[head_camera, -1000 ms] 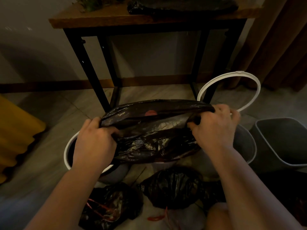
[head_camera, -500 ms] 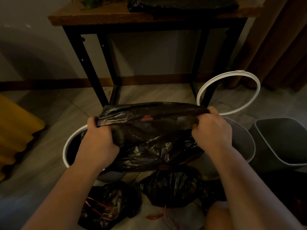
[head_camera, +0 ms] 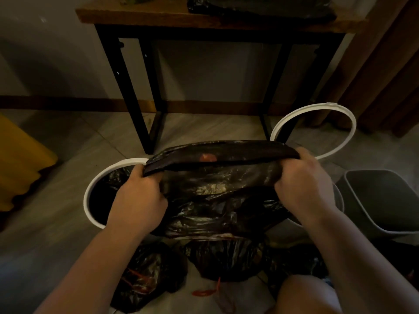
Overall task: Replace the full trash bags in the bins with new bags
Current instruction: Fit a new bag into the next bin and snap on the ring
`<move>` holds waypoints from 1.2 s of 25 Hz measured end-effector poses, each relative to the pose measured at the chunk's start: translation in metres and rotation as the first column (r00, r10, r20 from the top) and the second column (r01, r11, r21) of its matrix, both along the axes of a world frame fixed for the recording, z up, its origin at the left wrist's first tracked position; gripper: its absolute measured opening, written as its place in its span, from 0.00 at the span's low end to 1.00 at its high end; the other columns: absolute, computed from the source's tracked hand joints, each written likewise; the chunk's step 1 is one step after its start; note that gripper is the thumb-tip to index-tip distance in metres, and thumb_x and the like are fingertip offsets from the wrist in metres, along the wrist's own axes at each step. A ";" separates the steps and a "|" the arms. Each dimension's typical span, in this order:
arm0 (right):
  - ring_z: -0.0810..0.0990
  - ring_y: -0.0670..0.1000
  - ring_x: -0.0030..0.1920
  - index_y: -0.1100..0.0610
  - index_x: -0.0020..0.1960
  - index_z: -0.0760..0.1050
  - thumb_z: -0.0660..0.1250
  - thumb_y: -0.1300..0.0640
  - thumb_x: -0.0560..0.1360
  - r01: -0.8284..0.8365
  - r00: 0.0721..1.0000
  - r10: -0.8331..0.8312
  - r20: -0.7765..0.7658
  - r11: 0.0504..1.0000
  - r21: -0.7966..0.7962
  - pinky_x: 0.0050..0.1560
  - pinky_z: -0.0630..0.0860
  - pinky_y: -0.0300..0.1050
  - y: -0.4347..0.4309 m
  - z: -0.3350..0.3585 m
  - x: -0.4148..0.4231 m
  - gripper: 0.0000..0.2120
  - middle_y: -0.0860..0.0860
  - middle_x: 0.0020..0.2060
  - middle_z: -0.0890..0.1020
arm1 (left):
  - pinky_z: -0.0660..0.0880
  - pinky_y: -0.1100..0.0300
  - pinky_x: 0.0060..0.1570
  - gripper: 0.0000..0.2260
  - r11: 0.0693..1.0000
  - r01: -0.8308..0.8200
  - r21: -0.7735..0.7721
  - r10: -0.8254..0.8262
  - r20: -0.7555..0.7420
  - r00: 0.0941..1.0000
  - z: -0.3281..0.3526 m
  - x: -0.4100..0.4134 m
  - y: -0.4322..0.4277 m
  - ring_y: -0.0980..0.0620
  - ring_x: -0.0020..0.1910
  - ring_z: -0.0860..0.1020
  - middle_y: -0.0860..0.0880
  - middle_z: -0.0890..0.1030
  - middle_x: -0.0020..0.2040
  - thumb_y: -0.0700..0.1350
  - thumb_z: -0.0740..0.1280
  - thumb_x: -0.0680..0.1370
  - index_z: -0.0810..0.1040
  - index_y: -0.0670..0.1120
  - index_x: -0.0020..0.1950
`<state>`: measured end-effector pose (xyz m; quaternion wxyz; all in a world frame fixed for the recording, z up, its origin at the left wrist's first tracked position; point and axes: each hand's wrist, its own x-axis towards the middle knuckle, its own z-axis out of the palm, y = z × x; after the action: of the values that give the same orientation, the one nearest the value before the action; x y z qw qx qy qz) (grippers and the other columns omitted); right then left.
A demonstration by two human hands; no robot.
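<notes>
The person is holding a black trash bag point(head_camera: 215, 196) by its mouth, pulling the hem taut between both hands. The left hand point(head_camera: 140, 200) is gripping the left end of the hem, its fingers curled tight into the plastic. The right hand point(head_camera: 303, 184) is clutching the right end in the same closed grip, with its knuckles facing up. A patch of red drawstring point(head_camera: 207, 157) is showing through the hem near the middle. The body of the bag is hanging crumpled below the hands, in front of a white-rimmed round bin point(head_camera: 87, 200) on the left, which is showing black plastic inside. Whether the bag is touching that bin cannot be told. A sliver of a grey round bin point(head_camera: 340, 201) is peeking out just behind the right wrist, and a grey rectangular bin point(head_camera: 381, 200) is standing beside it on the right. A white hoop point(head_camera: 351, 132) is sitting beyond the right hand, near the right leg of a wooden-topped table point(head_camera: 136, 14). More black plastic point(head_camera: 260, 7) is lying on that table. Two tied black bags point(head_camera: 145, 275) point(head_camera: 226, 261) with red strings are resting on the tiled floor point(head_camera: 56, 223) below the held bag, between the forearms. A yellow object point(head_camera: 20, 162) is sitting at the far left, and a brown curtain point(head_camera: 385, 75) is hanging at the right.
</notes>
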<state>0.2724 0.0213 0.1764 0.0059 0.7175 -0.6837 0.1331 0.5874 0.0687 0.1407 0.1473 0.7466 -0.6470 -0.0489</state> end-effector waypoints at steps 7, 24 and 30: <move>0.76 0.47 0.42 0.52 0.48 0.77 0.70 0.55 0.79 0.052 0.998 -0.039 -0.051 0.959 0.279 0.40 0.74 0.40 0.009 -0.009 -0.007 0.03 0.58 0.73 0.65 | 0.72 0.54 0.66 0.29 0.975 0.058 0.216 -0.015 -0.195 0.981 -0.013 -0.006 0.016 0.45 0.71 0.72 0.46 0.70 0.75 0.46 0.74 0.72 0.74 0.54 0.74; 0.84 0.46 0.49 0.45 0.64 0.81 0.81 0.58 0.71 -0.311 0.915 -0.036 0.402 0.573 0.758 0.47 0.83 0.42 -0.037 -0.125 -0.001 0.24 0.46 0.51 0.84 | 0.71 0.80 0.45 0.29 0.881 0.171 0.442 0.151 -0.604 0.783 -0.088 -0.006 0.022 0.66 0.52 0.80 0.63 0.83 0.56 0.38 0.81 0.69 0.81 0.62 0.65; 0.85 0.57 0.59 0.56 0.62 0.82 0.70 0.79 0.69 -0.379 0.258 -0.538 0.803 0.708 0.596 0.60 0.83 0.57 -0.091 -0.137 0.030 0.27 0.55 0.53 0.88 | 0.81 0.50 0.57 0.25 0.868 0.128 0.480 0.413 -0.841 0.351 -0.089 -0.023 -0.047 0.49 0.54 0.87 0.49 0.88 0.55 0.36 0.78 0.70 0.82 0.51 0.66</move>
<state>0.3019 -0.0695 0.0398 -0.6741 0.3827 -0.5714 0.2694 0.5641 0.0213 0.0513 0.3047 0.6531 -0.3462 -0.6006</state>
